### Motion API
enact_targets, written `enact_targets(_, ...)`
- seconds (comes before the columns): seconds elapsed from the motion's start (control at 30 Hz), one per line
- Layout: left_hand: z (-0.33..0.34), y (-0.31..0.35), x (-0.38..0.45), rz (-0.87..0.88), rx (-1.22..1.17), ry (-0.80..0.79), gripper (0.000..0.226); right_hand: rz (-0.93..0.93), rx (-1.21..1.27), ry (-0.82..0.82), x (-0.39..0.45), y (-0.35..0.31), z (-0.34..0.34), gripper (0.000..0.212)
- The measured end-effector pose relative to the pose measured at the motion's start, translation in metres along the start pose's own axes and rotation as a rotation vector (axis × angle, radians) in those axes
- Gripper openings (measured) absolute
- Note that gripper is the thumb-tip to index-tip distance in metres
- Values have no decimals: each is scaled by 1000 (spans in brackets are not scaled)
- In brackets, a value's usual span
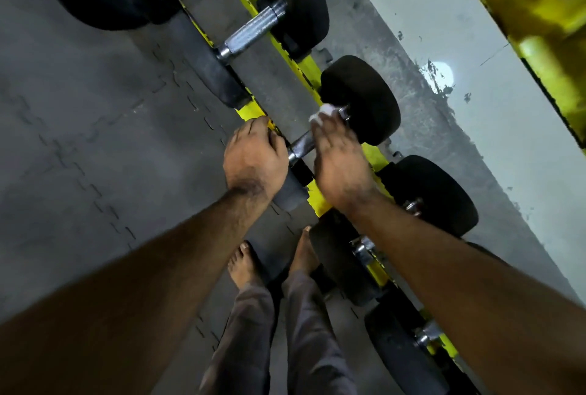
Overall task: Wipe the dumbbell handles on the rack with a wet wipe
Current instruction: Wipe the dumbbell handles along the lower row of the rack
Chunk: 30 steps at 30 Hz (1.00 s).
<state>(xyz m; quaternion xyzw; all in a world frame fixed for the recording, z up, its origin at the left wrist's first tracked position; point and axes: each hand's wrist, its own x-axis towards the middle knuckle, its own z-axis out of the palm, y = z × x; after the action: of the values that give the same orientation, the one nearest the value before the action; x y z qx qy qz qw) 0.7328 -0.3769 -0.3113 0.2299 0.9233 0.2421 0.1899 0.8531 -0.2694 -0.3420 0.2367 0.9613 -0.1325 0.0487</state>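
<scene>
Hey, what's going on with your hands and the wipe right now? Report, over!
Right hand pressing the wet wipe on the dumbbell handle. Left hand gripping the near weight head. Nothing blocking the yellow rack.

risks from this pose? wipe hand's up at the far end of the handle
1. The left hand steadies the near weight of the dumbbell; if it lets go, the dumbbell may roll on the yellow rack toward the bare feet just below.
2. The right hand presses the wipe close to the far weight; fingers could get pinched there.
</scene>
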Motion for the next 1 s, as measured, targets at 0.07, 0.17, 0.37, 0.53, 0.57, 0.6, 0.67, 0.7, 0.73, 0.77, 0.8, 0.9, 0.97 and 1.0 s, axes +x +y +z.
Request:
enact_targets(0.07,2,-3,1,17,-22,19,44,-129,-5,-5,-15,-1,8,69)
enact_targets(0.17,7,-11,3,54,-26,60,39,-62,-30,51,-13,21,7,70)
enact_targets(0.37,5,-8,2,64,-35,75,36,-211,89,39,-19,15,17,70)
enact_targets(0.53,6,-10,3,73,-45,76,41,-35,116,161,-15,29,18,68)
enact_targets(0.57,6,-10,3,77,-48,81,43,-65,129,185,-18,18,24,66)
enact_targets(0.6,6,-9,3,88,-54,85,45,-158,137,178,-23,11,31,63)
enact_targets(0.67,7,-9,3,107,-57,92,47,-397,118,118,-29,13,37,59)
enact_targets(0.7,7,-9,3,107,-53,96,47,-448,88,109,-27,22,35,58)
enact_targets(0.73,7,-8,2,99,-51,96,46,-418,54,116,-22,30,31,59)
enact_targets(0.77,7,-7,2,84,-53,92,44,-318,34,138,-16,37,29,60)
enact_targets(0.8,6,-7,1,67,-53,87,42,-186,44,154,-13,39,25,62)
enact_targets(0.9,4,-4,0,52,-57,83,39,-260,45,179,-22,18,36,58)
enact_targets(0.97,2,-2,1,59,-67,82,40,-471,43,89,-30,12,44,53)
enact_targets(1.0,2,-2,0,63,-66,85,40,-525,24,62,-29,18,41,53)
